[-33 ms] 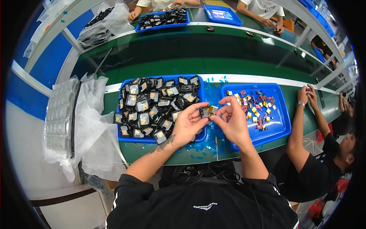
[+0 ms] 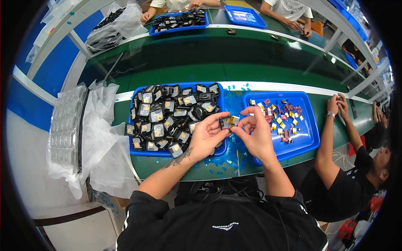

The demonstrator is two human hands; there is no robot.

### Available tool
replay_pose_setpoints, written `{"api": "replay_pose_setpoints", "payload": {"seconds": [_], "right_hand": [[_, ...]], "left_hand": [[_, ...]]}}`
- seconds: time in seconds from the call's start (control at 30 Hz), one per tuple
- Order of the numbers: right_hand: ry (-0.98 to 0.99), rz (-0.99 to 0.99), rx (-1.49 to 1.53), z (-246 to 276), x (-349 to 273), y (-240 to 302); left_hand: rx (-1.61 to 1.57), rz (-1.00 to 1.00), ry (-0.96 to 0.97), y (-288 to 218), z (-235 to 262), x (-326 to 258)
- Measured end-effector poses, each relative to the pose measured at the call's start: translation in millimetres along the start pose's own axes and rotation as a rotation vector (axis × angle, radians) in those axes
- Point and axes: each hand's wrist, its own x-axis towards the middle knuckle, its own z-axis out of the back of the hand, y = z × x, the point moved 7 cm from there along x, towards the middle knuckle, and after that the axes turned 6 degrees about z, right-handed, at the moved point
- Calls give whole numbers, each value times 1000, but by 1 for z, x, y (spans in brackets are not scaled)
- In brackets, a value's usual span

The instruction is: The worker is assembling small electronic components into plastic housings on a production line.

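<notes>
four blue trays in view: two on the near green bench [image 2: 188, 167], two across the belt. left near tray [image 2: 136, 150]: small black square parts, too many to count, several dozen. right near tray [image 2: 307, 140]: small yellow and pink bits, roughly twenty. far left tray [image 2: 157, 30]: black parts, uncountable. far right tray [image 2: 245, 16]: contents unclear. one stack of clear blister sheets [image 2: 65, 125] left of the bench.
</notes>
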Motion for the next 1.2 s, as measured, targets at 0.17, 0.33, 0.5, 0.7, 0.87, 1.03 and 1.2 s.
{"api": "replay_pose_setpoints", "payload": {"seconds": [0.17, 0.33, 0.5, 0.7, 0.87, 1.03, 1.2], "right_hand": [[-81, 52, 207, -1, -7, 3], [-59, 8, 145, -2, -4, 3], [-25, -43, 76, 1, 1, -1], [-80, 96, 77, -10, 2, 0], [-98, 78, 111, -15, 3, 4], [-20, 13, 202, -18, 8, 0], [-6, 74, 114, -26, 10, 9]], "left_hand": [[-34, -35, 6, -6, -5, -3], [-18, -34, 15, -6, -1, -2], [40, -39, 36, -3, -1, 0], [-41, 11, -62, -1, 2, -1], [-83, -48, -101, -3, 4, -2], [-118, -52, -92, -6, 2, -4], [-111, -47, -134, -3, 10, -3]]}}
